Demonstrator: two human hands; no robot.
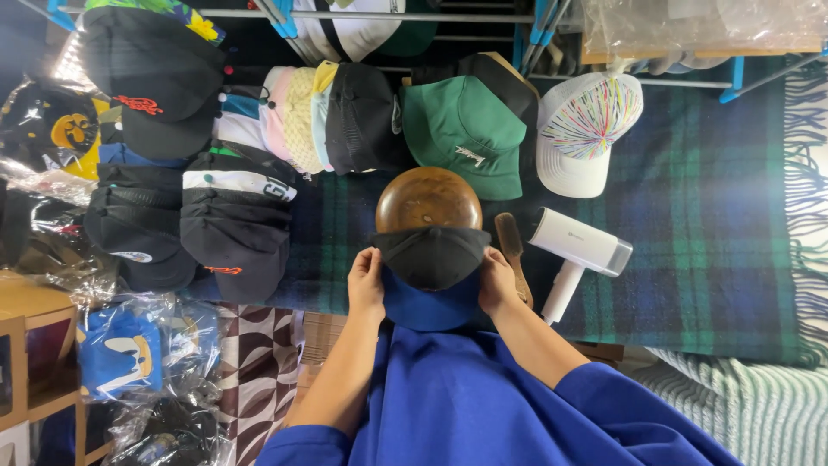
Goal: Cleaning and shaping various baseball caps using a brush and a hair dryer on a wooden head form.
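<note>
A black cap with a blue brim point(431, 267) rests against a round brown wooden form point(428, 200) on a blue-green plaid blanket point(707, 242). My left hand point(366, 283) grips the cap's left edge. My right hand point(498, 280) grips its right edge. Both arms wear blue sleeves. The cap covers the near side of the wooden form.
A wooden brush point(512, 250) and a white handheld steamer point(576, 255) lie right of the cap. Behind stand a green cap point(466, 134), a white patterned cap point(586, 129) and a row of stacked caps point(328, 116). Black caps point(235, 224) and bagged caps point(121, 349) sit left.
</note>
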